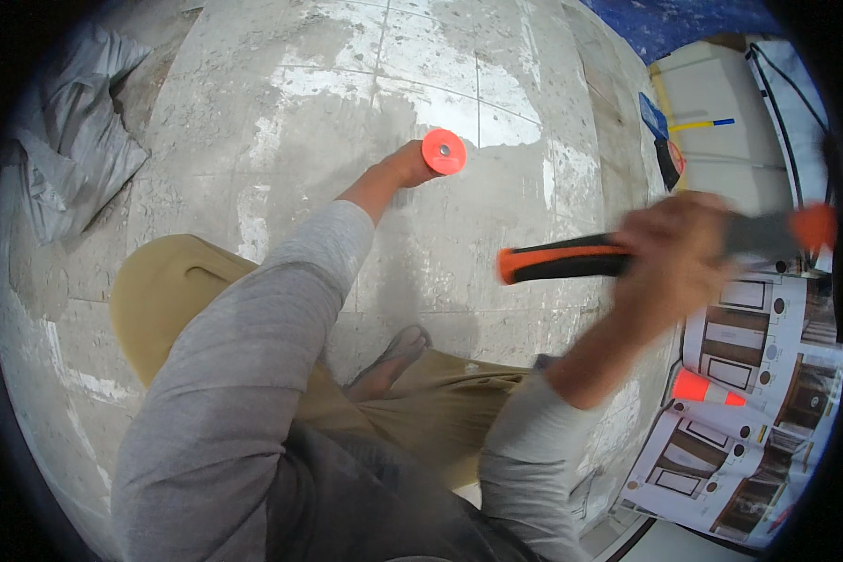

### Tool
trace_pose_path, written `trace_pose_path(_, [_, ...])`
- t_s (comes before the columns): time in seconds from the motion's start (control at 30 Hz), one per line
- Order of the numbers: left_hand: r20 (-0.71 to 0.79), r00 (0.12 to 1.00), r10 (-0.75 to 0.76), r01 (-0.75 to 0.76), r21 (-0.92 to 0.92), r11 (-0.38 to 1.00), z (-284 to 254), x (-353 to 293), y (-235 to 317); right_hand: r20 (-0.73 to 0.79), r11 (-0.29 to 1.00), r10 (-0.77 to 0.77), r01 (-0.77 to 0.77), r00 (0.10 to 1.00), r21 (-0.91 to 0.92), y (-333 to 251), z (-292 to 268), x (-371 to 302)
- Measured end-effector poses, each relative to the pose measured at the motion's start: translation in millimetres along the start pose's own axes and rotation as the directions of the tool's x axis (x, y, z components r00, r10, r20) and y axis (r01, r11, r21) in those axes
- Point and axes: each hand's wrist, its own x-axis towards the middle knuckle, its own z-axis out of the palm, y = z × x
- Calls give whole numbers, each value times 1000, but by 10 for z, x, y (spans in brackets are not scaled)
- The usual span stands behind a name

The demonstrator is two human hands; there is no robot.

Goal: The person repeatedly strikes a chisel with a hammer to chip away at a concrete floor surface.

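While the outstretched left hand [409, 165] clasps an orange tool [434, 145], the right hand [672, 258] clenches a hammer [562, 259].

The grey, white-patched tiled floor [225, 103] carries a crumpled pale sack [70, 150] at far left, a sandalled foot [393, 361] nearer

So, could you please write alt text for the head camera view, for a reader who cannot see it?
A person's blurred right hand grips a black-and-orange tool, while the left hand holds a round orange-topped object with a metallic centre. Below is a worn, patchy grey floor; printed sheets show at the right.
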Motion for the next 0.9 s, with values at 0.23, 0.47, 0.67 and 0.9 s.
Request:
trace_pose_path(0.23, [-122, 962, 244, -256, -91, 962, 64, 45, -82, 630, 712, 677, -554, 380, -431, 1232, 254, -1064])
trace_pose_path(0.47, [-20, 996, 89, -90, -10, 996, -105, -56, 209, 559, 579, 746, -767, 362, -277, 1046, -254, -1094])
trace_pose_path(0.67, [-86, 993, 83, -91, -86, 992, -117, -69, 312, 550, 612, 720, -762, 424, -213, 870, -343, -1002])
trace_pose_path(0.9, [-27, 993, 111, -113, -69, 991, 126, 33, 90, 537, 732, 604, -676, 589, -82, 442, -403, -725])
